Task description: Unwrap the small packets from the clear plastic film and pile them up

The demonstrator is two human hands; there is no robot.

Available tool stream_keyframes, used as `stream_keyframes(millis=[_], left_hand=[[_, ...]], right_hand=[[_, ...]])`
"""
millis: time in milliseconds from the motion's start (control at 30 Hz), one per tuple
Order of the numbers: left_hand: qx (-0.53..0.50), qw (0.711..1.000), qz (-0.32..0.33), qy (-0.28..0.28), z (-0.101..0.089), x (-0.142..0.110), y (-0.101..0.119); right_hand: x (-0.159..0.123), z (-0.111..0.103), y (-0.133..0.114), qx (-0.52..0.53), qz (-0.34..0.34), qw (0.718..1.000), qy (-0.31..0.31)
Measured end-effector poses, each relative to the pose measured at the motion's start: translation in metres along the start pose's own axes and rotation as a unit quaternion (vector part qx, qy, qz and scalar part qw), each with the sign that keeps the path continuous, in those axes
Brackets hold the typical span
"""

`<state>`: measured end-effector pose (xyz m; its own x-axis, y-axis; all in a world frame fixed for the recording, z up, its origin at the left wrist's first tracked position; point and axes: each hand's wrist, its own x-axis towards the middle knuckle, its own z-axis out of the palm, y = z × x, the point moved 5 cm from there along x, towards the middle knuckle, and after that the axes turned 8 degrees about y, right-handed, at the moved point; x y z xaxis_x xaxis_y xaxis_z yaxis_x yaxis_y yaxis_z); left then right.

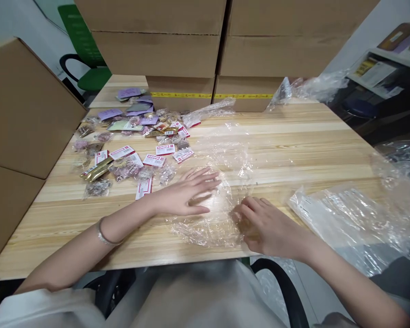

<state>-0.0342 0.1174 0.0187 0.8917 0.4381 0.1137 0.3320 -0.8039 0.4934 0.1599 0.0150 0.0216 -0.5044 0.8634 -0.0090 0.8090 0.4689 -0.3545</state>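
Note:
A large clear plastic bag (218, 228) lies crumpled and mostly flat on the wooden table in front of me. My left hand (191, 193) is spread over its left part, palm down, with the fingers apart and nothing held. At the bag's right edge, my right hand (264, 225) is curled with its fingers on the film; the fingertips are partly hidden. To the left of the bag lies a loose heap of small clear packets (124, 168), several with red-and-white barcode cards (154, 160). Gold wrapped packets (100, 170) and purple cards (109, 114) are among them.
Stacked cardboard boxes (157, 54) stand along the table's back edge, and another cardboard box (30, 109) is at the left. More clear plastic sheeting (341, 214) hangs over the right edge. Behind on the left is a green chair (85, 45); shelves (379, 73) stand at right.

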Motion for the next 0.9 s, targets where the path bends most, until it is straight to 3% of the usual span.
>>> stream_keyframes(millis=[67,167,300,400,500,600,733,800,900], left_hand=[[0.004,0.998,-0.052,0.040,-0.007,-0.008,-0.008],[0.039,0.991,-0.110,0.063,0.001,-0.010,-0.022],[0.074,0.992,-0.091,0.042,0.021,0.005,-0.029],[0.062,0.995,-0.060,0.043,0.024,0.019,-0.029],[0.038,0.996,-0.058,0.063,0.022,0.029,-0.028],[0.030,0.990,-0.091,0.106,0.024,0.032,-0.022],[0.034,0.995,-0.071,0.066,0.028,0.026,0.000],[0.009,0.996,-0.067,0.054,0.018,0.013,0.005],[-0.084,0.994,-0.056,0.042,-0.004,-0.019,0.004]], right_hand=[[-0.004,0.005,-0.005,0.000,-0.049,0.999,0.017],[-0.007,0.017,-0.013,-0.012,-0.121,0.992,0.021],[-0.006,0.025,-0.015,-0.104,-0.163,0.979,0.059],[-0.008,0.027,-0.016,-0.148,-0.203,0.964,0.085],[-0.009,0.025,-0.019,-0.122,-0.232,0.959,0.109],[-0.006,0.021,-0.019,-0.053,-0.211,0.970,0.110],[0.005,0.013,-0.010,0.063,-0.129,0.988,0.054],[0.011,0.006,-0.002,0.099,-0.091,0.990,0.042],[0.024,-0.008,0.011,0.131,-0.080,0.985,0.084]])
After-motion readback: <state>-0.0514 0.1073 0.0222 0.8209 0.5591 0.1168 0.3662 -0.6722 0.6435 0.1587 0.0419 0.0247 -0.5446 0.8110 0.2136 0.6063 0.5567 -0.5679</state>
